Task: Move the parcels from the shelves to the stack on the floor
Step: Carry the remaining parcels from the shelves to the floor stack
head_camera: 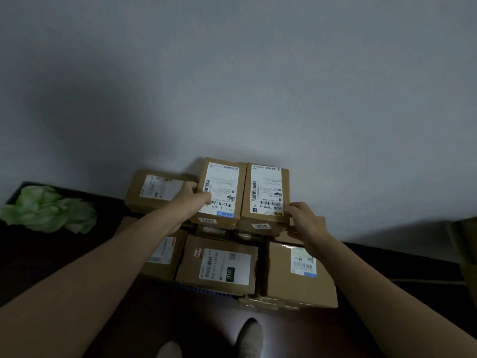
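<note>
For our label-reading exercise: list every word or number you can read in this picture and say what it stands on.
"502D T098-41": label on the right top parcel.
"1210": sticker on its front.
"501E- M1 A21A": label on the left top parcel, partly hidden.
"1211": sticker on its front.
"010": black patch on the lower middle parcel.
Other print: too small or blurred.

Left parcel and right parcel, brown with white labels, side by side atop the floor stack
</note>
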